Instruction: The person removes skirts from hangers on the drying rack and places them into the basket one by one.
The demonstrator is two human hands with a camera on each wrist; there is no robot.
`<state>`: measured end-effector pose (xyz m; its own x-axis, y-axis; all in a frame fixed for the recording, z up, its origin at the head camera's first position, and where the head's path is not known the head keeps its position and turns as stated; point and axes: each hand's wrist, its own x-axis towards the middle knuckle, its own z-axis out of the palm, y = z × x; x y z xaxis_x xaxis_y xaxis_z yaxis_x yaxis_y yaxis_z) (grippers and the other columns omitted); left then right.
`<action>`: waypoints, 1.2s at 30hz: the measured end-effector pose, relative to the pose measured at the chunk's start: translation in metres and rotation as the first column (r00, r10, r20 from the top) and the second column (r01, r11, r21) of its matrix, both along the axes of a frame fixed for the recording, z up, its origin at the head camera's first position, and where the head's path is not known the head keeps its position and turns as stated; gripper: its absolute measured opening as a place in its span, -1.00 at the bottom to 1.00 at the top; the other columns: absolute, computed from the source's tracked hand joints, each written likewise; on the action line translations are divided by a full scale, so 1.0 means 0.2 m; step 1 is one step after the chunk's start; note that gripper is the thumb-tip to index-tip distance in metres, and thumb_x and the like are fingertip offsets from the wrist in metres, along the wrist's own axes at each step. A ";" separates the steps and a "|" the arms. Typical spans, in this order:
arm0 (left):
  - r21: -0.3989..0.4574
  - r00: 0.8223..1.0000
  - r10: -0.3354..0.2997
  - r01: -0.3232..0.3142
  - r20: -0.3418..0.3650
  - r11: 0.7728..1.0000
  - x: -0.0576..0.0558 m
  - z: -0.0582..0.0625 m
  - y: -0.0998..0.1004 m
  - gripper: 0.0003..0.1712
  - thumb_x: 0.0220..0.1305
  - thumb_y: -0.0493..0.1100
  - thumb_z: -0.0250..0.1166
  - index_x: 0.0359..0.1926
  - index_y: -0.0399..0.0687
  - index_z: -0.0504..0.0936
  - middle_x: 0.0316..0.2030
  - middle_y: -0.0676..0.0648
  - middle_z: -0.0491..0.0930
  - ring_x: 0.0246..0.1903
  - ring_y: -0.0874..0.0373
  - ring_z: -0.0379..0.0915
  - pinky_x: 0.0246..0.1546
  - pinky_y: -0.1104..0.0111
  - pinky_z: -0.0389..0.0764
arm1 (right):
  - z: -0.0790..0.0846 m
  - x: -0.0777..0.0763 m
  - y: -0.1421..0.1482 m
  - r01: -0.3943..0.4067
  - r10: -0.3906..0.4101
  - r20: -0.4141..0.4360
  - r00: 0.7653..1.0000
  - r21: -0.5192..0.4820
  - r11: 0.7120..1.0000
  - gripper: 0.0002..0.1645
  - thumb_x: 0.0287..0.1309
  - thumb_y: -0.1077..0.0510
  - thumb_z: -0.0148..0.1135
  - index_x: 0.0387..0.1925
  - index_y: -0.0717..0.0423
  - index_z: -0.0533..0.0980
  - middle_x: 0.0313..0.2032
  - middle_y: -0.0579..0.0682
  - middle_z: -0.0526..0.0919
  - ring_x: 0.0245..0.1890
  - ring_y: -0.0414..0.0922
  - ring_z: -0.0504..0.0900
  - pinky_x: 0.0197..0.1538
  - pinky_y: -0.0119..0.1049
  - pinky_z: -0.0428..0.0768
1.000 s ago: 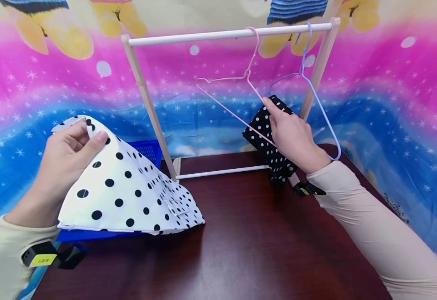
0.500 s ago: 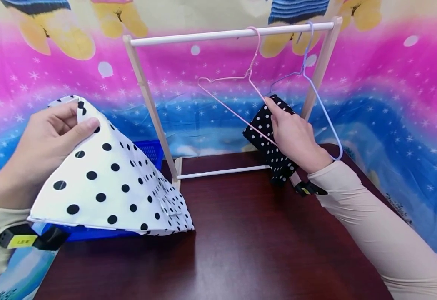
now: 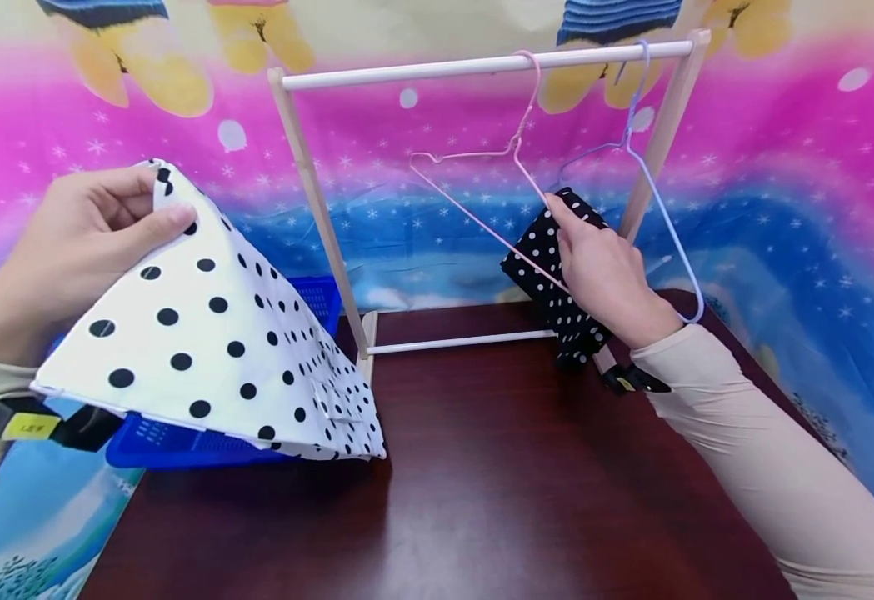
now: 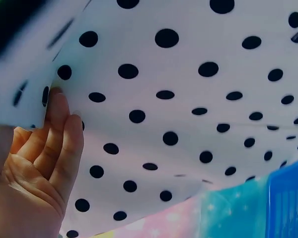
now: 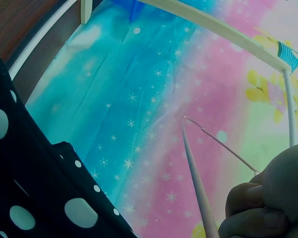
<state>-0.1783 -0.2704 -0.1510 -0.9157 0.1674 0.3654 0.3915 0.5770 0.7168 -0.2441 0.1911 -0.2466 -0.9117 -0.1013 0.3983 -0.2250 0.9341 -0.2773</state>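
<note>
Left hand: thumb and fingers pinching the top edge of the white cloth, held up at the left.
Right hand (image 3: pixel 605 271): curled round one side of the pink hanger (image 3: pixel 516 143), which is hooked on the rack (image 3: pixel 444 70).
White cloth (image 3: pixel 212 333): black dots, spread out in front of the blue basket (image 3: pixel 152 450); can't tell if its low corner touches the bench (image 3: pixel 466 467).
Black cloth (image 3: pixel 545 237): white dots, partly behind the pink hanger and the right hand.
Blue hanger (image 3: pixel 626 143): on the same bar, further right.
</note>
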 end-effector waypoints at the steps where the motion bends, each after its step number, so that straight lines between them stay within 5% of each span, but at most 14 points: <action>1: -0.007 1.000 -0.010 0.010 -0.009 1.000 -0.02 0.00 -0.01 -0.86 0.45 -0.20 0.23 -0.06 0.08 0.66 -0.46 0.14 0.75 -0.62 0.16 0.71 -0.67 0.33 0.63 | 0.00 0.00 0.01 -0.001 0.001 0.000 1.000 -0.002 1.000 -0.35 0.59 0.04 -0.18 0.57 -0.42 0.02 -0.67 0.09 0.39 -0.73 0.01 0.38 -0.68 -0.18 0.34; 5: -0.026 0.998 -0.061 0.060 -0.014 0.998 -0.06 0.01 -0.04 -0.83 0.43 -0.26 0.23 -0.05 0.04 0.67 -0.44 0.14 0.76 -0.59 0.17 0.72 -0.65 0.34 0.64 | -0.01 0.00 0.01 0.000 0.000 0.002 1.000 -0.004 1.000 -0.35 0.59 0.03 -0.19 0.57 -0.43 0.02 -0.66 0.10 0.40 -0.72 0.01 0.40 -0.66 -0.16 0.35; 12: -0.114 0.991 -0.110 0.118 0.078 0.986 -0.11 0.06 -0.07 -0.84 0.46 -0.20 0.22 -0.01 -0.08 0.61 -0.36 0.13 0.78 -0.55 0.08 0.74 -0.61 0.21 0.67 | -0.01 0.00 0.02 0.012 -0.012 0.019 1.000 -0.005 1.000 -0.34 0.59 0.03 -0.20 0.58 -0.45 -0.01 -0.66 0.10 0.40 -0.72 0.02 0.39 -0.67 -0.16 0.35; 15: -0.169 0.991 -0.094 0.109 0.093 0.980 -0.14 0.09 -0.08 -0.85 0.45 -0.18 0.24 -0.02 -0.07 0.62 -0.37 0.18 0.78 -0.56 0.08 0.74 -0.62 0.22 0.67 | -0.01 0.00 0.03 0.003 -0.003 0.017 1.000 -0.004 1.000 -0.34 0.59 0.03 -0.19 0.58 -0.42 -0.01 -0.66 0.11 0.40 -0.72 0.02 0.39 -0.67 -0.16 0.35; 19: -0.286 0.998 -0.048 0.055 0.031 0.957 -0.18 0.11 -0.10 -0.78 0.41 -0.20 0.29 -0.01 -0.21 0.63 -0.42 0.37 0.70 -0.59 0.25 0.69 -0.61 0.38 0.66 | -0.01 -0.01 0.03 0.005 -0.005 0.013 1.000 -0.008 1.000 -0.35 0.59 0.03 -0.19 0.58 -0.42 0.00 -0.66 0.11 0.40 -0.72 0.02 0.38 -0.68 -0.16 0.34; 22: -0.390 0.998 -0.010 -0.012 -0.055 0.921 -0.20 0.13 -0.11 -0.73 0.39 -0.23 0.29 -0.01 -0.37 0.63 -0.42 0.23 0.72 -0.61 0.40 0.61 -0.60 0.54 0.60 | -0.01 -0.01 0.03 0.007 -0.007 0.016 1.000 -0.011 1.000 -0.35 0.59 0.03 -0.20 0.58 -0.43 0.00 -0.65 0.11 0.39 -0.72 0.02 0.38 -0.68 -0.15 0.34; 26: -0.533 0.974 0.095 -0.193 -0.205 0.824 -0.19 0.17 -0.13 -0.69 0.41 -0.22 0.27 0.02 -0.39 0.64 -0.25 -0.32 0.72 -0.59 0.64 0.35 -0.56 0.75 0.41 | -0.01 -0.01 0.03 -0.003 0.003 0.009 1.000 -0.005 1.000 -0.35 0.58 0.04 -0.19 0.58 -0.41 0.01 -0.65 0.10 0.40 -0.71 0.02 0.38 -0.68 -0.16 0.34; 30: -0.558 0.923 0.222 -0.369 -0.315 0.743 -0.20 0.22 -0.18 -0.62 0.46 -0.19 0.22 0.15 -0.39 0.59 -0.07 -0.54 0.60 -0.47 0.09 0.60 -0.60 0.82 0.20 | -0.01 -0.01 0.02 -0.012 0.012 -0.004 1.000 -0.002 1.000 -0.36 0.58 0.04 -0.19 0.57 -0.39 0.04 -0.65 0.10 0.39 -0.72 0.02 0.38 -0.70 -0.17 0.33; 32: -0.528 0.907 0.245 -0.401 -0.341 0.749 -0.22 0.24 -0.22 -0.61 0.47 -0.20 0.19 0.18 -0.38 0.57 -0.03 -0.55 0.58 -0.49 0.11 0.60 -0.61 0.83 0.16 | -0.01 -0.01 0.02 -0.009 0.009 -0.004 1.000 0.002 1.000 -0.36 0.59 0.04 -0.19 0.57 -0.39 0.03 -0.65 0.11 0.39 -0.73 0.02 0.37 -0.71 -0.18 0.32; 33: -0.507 0.902 0.249 -0.408 -0.354 0.759 -0.24 0.25 -0.24 -0.61 0.48 -0.23 0.18 0.20 -0.37 0.56 -0.07 -0.38 0.66 -0.46 0.16 0.61 -0.58 0.86 0.15 | -0.01 -0.01 0.02 -0.008 0.008 0.001 1.000 0.001 1.000 -0.36 0.59 0.04 -0.20 0.58 -0.40 0.02 -0.65 0.11 0.39 -0.73 0.02 0.37 -0.72 -0.18 0.32; 36: -0.450 0.881 0.183 -0.390 -0.437 0.803 -0.29 0.27 -0.30 -0.68 0.43 -0.33 0.19 0.13 -0.40 0.60 -0.24 0.19 0.63 -0.50 0.75 0.28 -0.45 0.93 0.15 | -0.01 -0.01 0.02 -0.001 0.001 0.010 1.000 0.003 1.000 -0.35 0.59 0.04 -0.20 0.58 -0.42 0.00 -0.63 0.11 0.40 -0.72 0.03 0.37 -0.71 -0.18 0.32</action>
